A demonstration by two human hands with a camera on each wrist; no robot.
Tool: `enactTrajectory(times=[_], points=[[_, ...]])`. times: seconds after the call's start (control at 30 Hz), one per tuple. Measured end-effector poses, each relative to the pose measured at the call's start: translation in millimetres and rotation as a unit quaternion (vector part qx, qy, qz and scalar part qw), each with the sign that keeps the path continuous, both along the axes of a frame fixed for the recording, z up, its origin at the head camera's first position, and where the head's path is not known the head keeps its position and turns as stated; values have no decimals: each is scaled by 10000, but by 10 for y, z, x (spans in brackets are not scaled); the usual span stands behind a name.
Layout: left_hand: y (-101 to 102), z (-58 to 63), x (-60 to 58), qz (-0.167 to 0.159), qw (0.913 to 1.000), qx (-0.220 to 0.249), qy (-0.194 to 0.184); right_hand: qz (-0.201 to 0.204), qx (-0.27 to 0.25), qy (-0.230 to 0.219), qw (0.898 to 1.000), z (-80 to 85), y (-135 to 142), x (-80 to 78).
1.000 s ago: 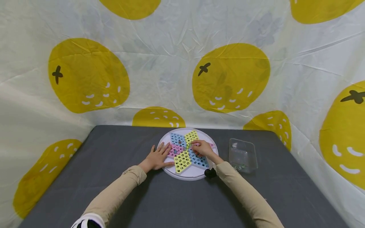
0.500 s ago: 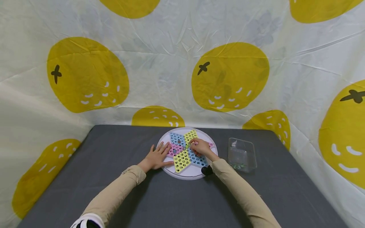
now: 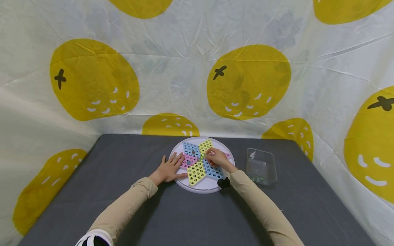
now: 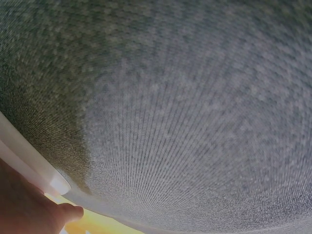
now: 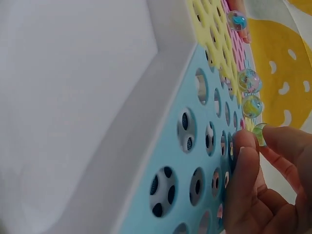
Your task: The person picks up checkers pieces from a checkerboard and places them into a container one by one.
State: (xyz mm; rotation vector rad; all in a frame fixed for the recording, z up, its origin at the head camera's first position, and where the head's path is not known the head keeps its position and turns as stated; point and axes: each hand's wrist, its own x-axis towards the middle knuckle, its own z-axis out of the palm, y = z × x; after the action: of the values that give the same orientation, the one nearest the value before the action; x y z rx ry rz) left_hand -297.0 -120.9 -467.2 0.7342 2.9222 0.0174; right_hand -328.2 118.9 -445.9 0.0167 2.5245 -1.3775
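Observation:
A round white Chinese checkers board (image 3: 212, 188) bears a star of yellow, blue and pink perforated sections. My left hand (image 3: 167, 169) lies with spread fingers on its left rim; in the left wrist view only part of that hand shows beside the white edge. Over the right half of the star, my right hand (image 3: 218, 159) pinches a greenish clear marble (image 5: 260, 134) between thumb and finger, close above the blue holes. Two swirled marbles, one blue and pink (image 5: 250, 81) and one yellow and blue (image 5: 252, 106), sit just beyond it. Another marble (image 5: 237, 20) is near the left hand's fingers.
A clear plastic box (image 3: 261, 164) stands right of the board, with several green marbles (image 3: 258, 179) at its near end. Dark grey cloth (image 3: 191, 218) covers the table. Behind hangs a white sheet (image 3: 172, 75) printed with yellow fruit.
My right hand has shifted slightly left over the star, toward its centre, with the marble still pinched. The left hand stays on the rim.

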Motion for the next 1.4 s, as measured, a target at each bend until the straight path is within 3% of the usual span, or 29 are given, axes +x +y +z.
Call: enactTrajectory(times=[0.37,0.77,1.17,1.4], points=[[-1,-17,-15,13,10000,6,-9,-138,-636,-191,9977,36,93,71],[9,-15,-22,35,10000,-33,-86,-144,-414,-188,9989,119,214,195],[-3,-18,-22,4,10000,-26,-3,-94,-176,222,9996,215,430,321],[3,-39,-28,4,10000,-26,4,-96,-385,404,9984,246,583,398]])
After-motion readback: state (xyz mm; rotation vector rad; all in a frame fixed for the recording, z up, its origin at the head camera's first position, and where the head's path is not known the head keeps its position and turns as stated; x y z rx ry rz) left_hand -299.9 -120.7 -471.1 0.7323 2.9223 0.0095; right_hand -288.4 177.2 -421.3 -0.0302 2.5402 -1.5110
